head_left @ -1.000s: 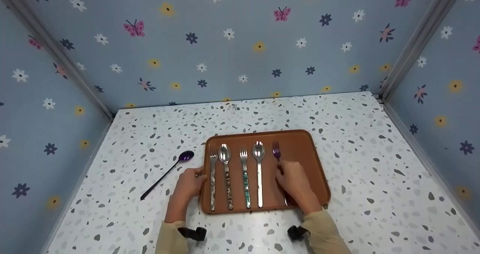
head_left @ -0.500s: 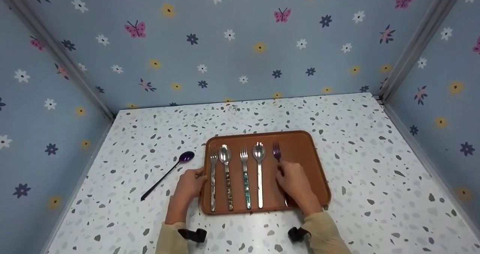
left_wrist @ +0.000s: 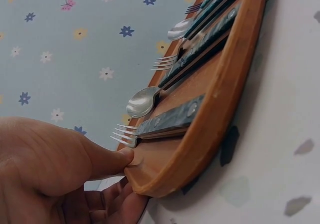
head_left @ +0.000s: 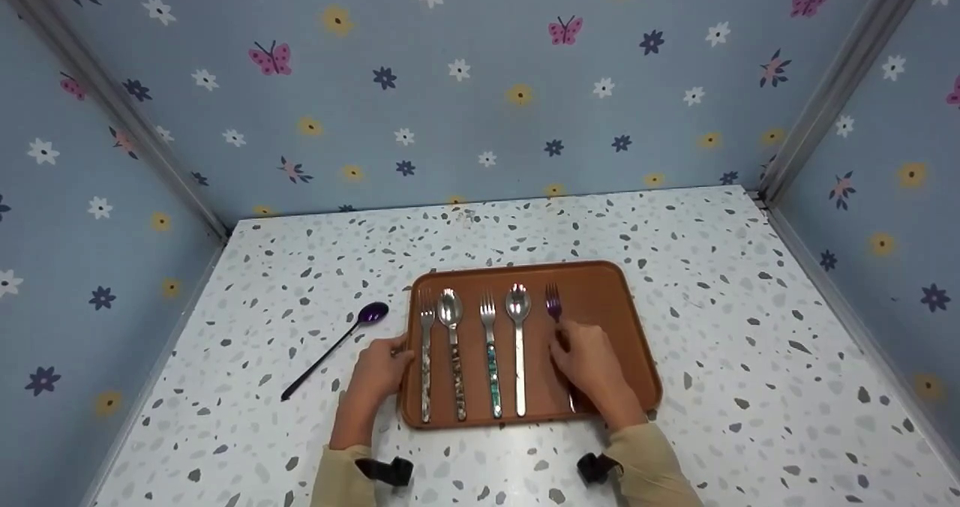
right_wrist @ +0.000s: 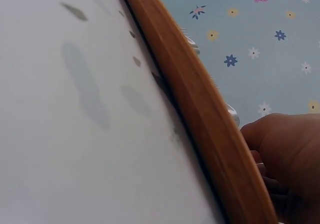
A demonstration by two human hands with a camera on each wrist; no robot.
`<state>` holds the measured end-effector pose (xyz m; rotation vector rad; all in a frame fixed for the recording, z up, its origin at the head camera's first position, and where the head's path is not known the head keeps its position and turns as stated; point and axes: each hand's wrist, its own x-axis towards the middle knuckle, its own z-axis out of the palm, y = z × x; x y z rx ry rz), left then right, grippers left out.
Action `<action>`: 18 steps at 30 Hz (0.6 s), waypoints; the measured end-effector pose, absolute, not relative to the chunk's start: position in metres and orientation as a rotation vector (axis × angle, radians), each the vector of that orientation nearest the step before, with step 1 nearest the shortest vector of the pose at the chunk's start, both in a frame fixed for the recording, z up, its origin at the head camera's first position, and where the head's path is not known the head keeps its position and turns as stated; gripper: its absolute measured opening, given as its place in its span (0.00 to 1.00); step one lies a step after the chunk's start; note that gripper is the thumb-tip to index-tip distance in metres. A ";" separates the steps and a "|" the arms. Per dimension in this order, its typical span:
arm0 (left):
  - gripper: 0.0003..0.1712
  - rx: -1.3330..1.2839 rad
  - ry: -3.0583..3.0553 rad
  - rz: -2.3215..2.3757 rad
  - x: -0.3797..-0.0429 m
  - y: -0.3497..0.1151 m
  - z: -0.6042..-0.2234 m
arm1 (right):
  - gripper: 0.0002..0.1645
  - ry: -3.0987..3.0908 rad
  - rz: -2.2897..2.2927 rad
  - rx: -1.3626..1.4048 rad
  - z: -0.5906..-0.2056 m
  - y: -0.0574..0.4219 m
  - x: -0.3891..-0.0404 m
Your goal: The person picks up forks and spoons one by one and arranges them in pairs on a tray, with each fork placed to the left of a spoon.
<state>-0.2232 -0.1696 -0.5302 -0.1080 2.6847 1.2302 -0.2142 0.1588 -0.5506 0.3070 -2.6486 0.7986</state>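
Observation:
A brown tray (head_left: 517, 268) lies on the speckled table. My left hand (head_left: 379, 368) grips its left rim; in the left wrist view the thumb (left_wrist: 112, 159) is on top and the fingers curl beneath. Over the tray's right part, my right hand (head_left: 592, 357) pinches a purple fork (head_left: 553, 301) by the handle, much of which the hand covers. Left of that fork, in a row, lie a plain silver spoon (head_left: 517, 304), a fork with a green patterned handle (head_left: 492, 376), a spoon with a brown patterned handle (head_left: 450, 308) and another patterned-handle fork (head_left: 426, 368).
A dark purple long-handled spoon (head_left: 373, 313) lies slanted on the table, left of the tray and beyond the left hand. Flowered blue wall panels (head_left: 480, 94) enclose the table at the back and both sides.

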 end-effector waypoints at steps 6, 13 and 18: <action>0.24 -0.110 2.688 1.231 -0.222 -0.169 -0.531 | 0.04 -2.670 0.840 0.273 -0.547 0.160 -0.213; 0.24 -0.128 2.694 1.223 -0.222 -0.169 -0.534 | 0.04 -2.622 0.794 0.200 -0.532 0.172 -0.213; 0.24 -0.120 2.700 1.227 -0.223 -0.169 -0.533 | 0.04 -2.581 0.723 0.055 -0.517 0.199 -0.214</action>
